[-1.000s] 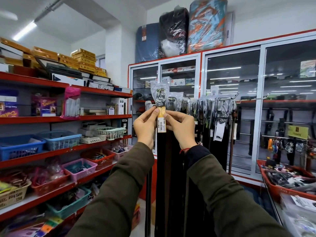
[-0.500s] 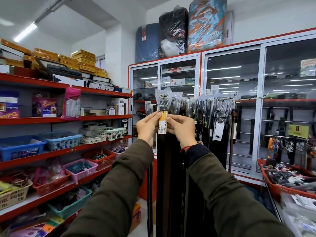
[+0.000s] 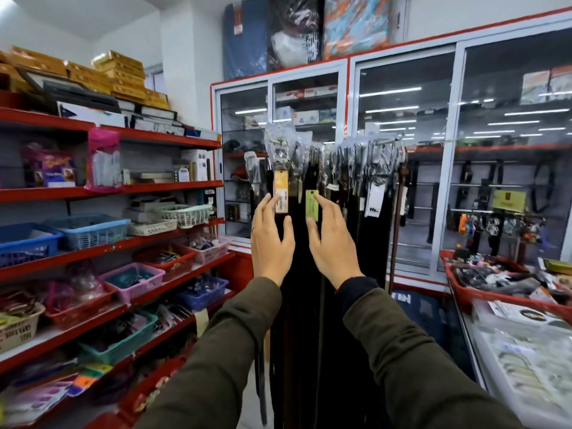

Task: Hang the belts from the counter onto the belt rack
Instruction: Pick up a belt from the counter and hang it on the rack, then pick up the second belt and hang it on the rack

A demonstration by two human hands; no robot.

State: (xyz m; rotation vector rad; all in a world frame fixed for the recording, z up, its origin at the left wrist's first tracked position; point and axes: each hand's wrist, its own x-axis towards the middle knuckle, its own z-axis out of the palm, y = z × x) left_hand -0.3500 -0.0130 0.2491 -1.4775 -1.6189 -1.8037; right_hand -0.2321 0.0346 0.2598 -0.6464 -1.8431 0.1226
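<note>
A black belt with a yellow tag (image 3: 281,196) hangs from the belt rack (image 3: 365,147), its buckle in clear plastic at the top. Several dark belts (image 3: 346,187) hang beside it in a row; one carries a green tag (image 3: 312,204). My left hand (image 3: 270,243) is raised with fingers spread, its fingertips at the left edge of the yellow tag. My right hand (image 3: 332,243) is spread too, its fingertips touching the green tag. Neither hand grips anything. The counter (image 3: 526,360) shows at the right edge.
Red shelves (image 3: 108,243) with plastic baskets fill the left side. Glass cabinets (image 3: 402,150) stand behind the rack. A red tray (image 3: 483,292) of small goods sits on the right, above the glass counter. A narrow floor strip lies below the belts.
Both hands let go of the yellow-tagged belt, which now hangs on the rack. The hands dropped slightly and spread open; the view tilted down.
</note>
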